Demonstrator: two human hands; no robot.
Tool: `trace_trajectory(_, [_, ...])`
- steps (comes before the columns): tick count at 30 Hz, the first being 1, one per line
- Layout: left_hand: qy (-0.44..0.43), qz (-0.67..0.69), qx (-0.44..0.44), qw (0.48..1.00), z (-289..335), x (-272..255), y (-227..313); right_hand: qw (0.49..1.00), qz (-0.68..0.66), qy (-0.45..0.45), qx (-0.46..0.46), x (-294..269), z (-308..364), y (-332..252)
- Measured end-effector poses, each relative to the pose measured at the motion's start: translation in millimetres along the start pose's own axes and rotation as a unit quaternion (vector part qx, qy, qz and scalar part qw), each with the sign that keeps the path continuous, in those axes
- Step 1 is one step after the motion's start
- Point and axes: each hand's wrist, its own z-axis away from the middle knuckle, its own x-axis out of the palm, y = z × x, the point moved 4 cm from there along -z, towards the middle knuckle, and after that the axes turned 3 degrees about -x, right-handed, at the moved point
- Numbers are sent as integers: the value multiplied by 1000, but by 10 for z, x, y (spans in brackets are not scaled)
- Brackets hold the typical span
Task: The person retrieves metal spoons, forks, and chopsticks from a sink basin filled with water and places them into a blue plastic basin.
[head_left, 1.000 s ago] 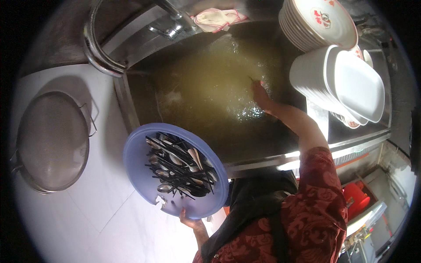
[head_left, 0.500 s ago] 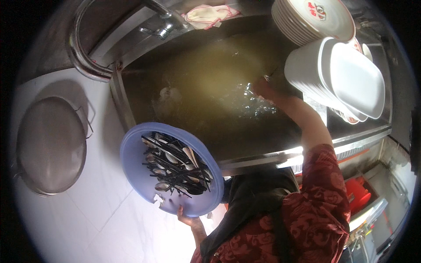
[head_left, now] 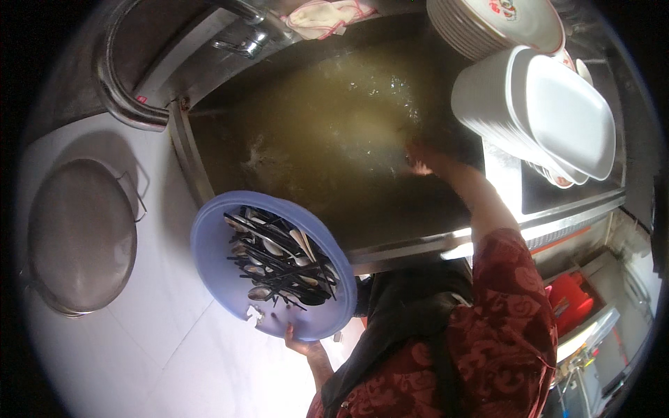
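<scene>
My left hand (head_left: 300, 341) grips the near rim of a blue plastic basin (head_left: 214, 268), thumb on the inside wall. The basin is tilted and holds a heap of black chopsticks (head_left: 268, 240) mixed with spoons (head_left: 258, 293). A broken notch shows at its rim near my hand. My right hand (head_left: 425, 160) is partly under the murky yellowish water (head_left: 327, 139) in the sink. Its fingers are blurred by the water, so I cannot see whether they hold anything.
Stacked white trays (head_left: 557, 118) stand at the sink's right, with stacked round plates (head_left: 481, 31) behind them. A faucet (head_left: 247, 43) and a cloth (head_left: 320, 19) are at the back. On the left a round metal lid or pan (head_left: 82, 233) lies near the floor. A metal sink edge (head_left: 411, 247) runs before me.
My right hand has drawn slightly nearer and sunk deeper, and the ripples have shifted toward the back. The left hand still holds the basin in nearly the same place.
</scene>
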Motion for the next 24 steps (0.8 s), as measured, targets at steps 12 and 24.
trace_trajectory(12, [7,15,-10,1000,-148,-251,-87,990,-7,-129,51,908,-177,-1062])
trace_trajectory(24, [-33,-15,-14,999,-253,-522,-190,990,3,-136,33,646,-579,-1562])
